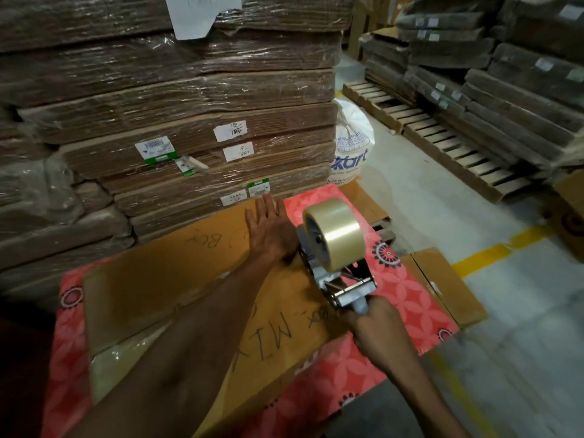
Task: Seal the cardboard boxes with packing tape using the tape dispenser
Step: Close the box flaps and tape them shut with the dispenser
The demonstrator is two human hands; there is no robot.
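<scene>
A flat-topped brown cardboard box (pixel 151 279), matte and scrawled with black marker lettering, is lying on a surface (pixel 414 298) draped in a coral-red sheet printed with petal shapes and dark round medallions. The left hand (pixel 270 230) is pressing palm-down on the far part of the box top, its fingers straight and slightly spread. The right hand (pixel 377 324) is gripping the pale handle of a grey metal tape dispenser (pixel 343 284), fingers curled tight around it, and the dispenser's front end is sitting against the box top just beside the left wrist. A fat roll of glossy, translucent tan packing tape (pixel 331 237) is riding on the dispenser's hub, tilted up toward the camera. Behind the surface, stacked bundles of flattened corrugated cardboard (pixel 189 121) are standing wrapped in crinkled clear film with white paper labels. A white woven sack (pixel 352 134) is leaning at their right, near slatted wooden pallets (pixel 442 137) and a yellow floor line (pixel 493 256).
</scene>
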